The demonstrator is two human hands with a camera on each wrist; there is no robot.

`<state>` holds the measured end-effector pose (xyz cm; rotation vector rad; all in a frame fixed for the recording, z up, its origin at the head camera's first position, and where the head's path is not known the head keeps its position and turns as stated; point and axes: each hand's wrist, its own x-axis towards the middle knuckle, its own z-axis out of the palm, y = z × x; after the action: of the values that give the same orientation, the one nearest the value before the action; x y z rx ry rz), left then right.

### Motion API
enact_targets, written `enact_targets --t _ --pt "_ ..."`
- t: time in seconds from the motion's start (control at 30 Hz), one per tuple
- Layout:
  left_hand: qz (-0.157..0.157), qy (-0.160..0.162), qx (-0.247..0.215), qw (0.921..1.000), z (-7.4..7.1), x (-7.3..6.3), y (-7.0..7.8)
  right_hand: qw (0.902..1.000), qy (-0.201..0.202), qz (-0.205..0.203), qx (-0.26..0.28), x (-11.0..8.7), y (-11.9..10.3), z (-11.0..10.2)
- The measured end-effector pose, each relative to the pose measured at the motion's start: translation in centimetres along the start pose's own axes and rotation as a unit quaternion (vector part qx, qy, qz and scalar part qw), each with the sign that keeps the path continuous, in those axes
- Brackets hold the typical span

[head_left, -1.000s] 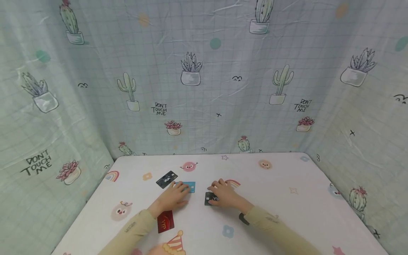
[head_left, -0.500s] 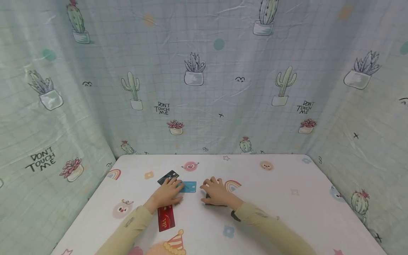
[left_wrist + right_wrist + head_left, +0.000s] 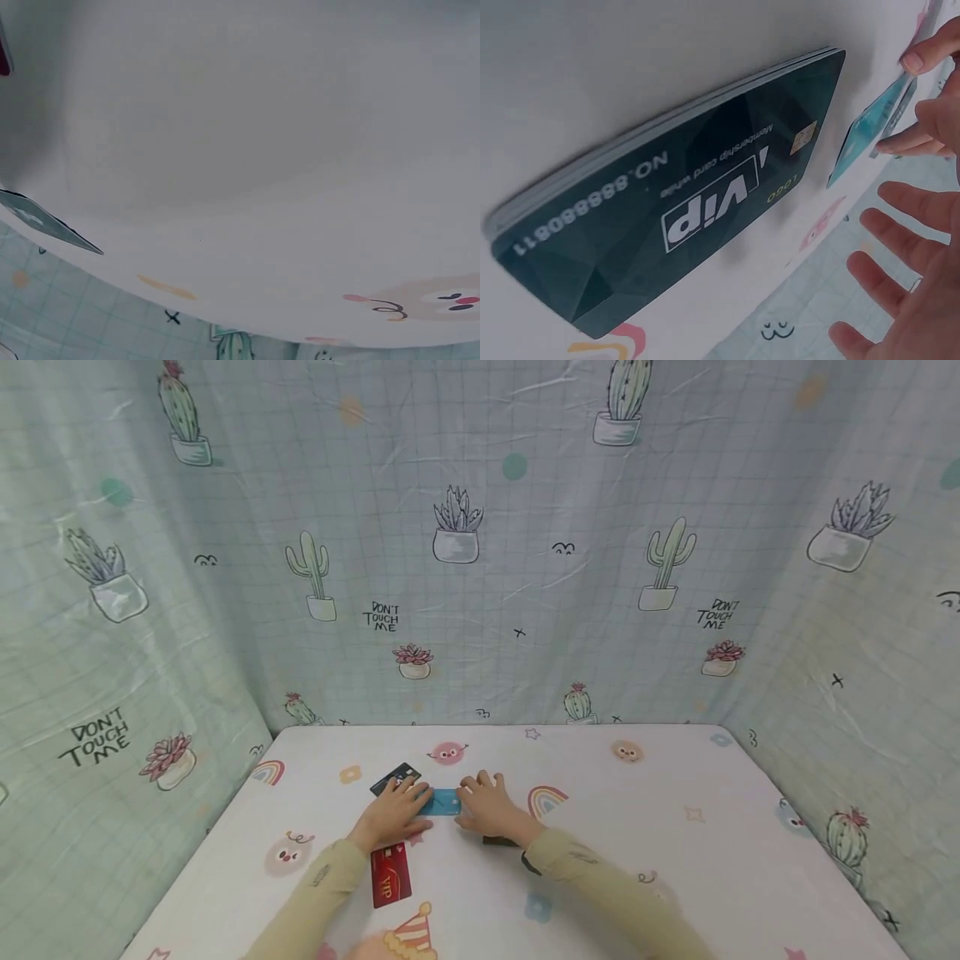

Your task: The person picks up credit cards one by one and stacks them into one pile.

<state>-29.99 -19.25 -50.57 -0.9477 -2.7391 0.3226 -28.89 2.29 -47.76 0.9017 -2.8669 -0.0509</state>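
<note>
A blue card [image 3: 444, 802] lies on the table between my hands. My left hand [image 3: 392, 815] is at its left end, index fingertip over the card and thumb by the near edge; the right wrist view shows these fingertips at the blue card [image 3: 865, 135]. At the right end of this card is my right hand [image 3: 489, 807], fingers bent and spread. Under its wrist lies a stack of dark green VIP cards [image 3: 705, 195], mostly hidden in the head view. A black card [image 3: 405, 772] lies behind my left hand, partly covered, and a red VIP card [image 3: 392, 878] nearer me.
The white tabletop [image 3: 637, 810] carries printed cartoons, including a rainbow [image 3: 547, 799]. A cactus-print curtain [image 3: 517, 585] rises behind the table and along both sides. No hand shows in the left wrist view, only tabletop, curtain and the edges of two cards.
My left hand has shifted left off much of the blue card and now partly covers the black card. My right hand has moved left from the dark green cards to the blue card's right end.
</note>
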Motion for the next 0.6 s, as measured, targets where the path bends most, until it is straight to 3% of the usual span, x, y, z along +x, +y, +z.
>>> enact_targets --t 0.2,0.47,0.6 --pt "-0.003 -0.006 0.024 0.9997 0.2 0.6 -0.2 0.9991 0.004 0.02 -0.038 1.1 -0.3 0.8" --pt "-0.023 -0.04 -0.004 0.9989 -0.2 1.0 -0.4 0.9991 -0.013 0.036 -0.016 2.1 -0.5 1.4" --pt "-0.026 -0.04 -0.002 0.9989 -0.1 1.2 -0.4 0.9986 -0.031 0.039 -0.019 2.4 -0.5 1.8"
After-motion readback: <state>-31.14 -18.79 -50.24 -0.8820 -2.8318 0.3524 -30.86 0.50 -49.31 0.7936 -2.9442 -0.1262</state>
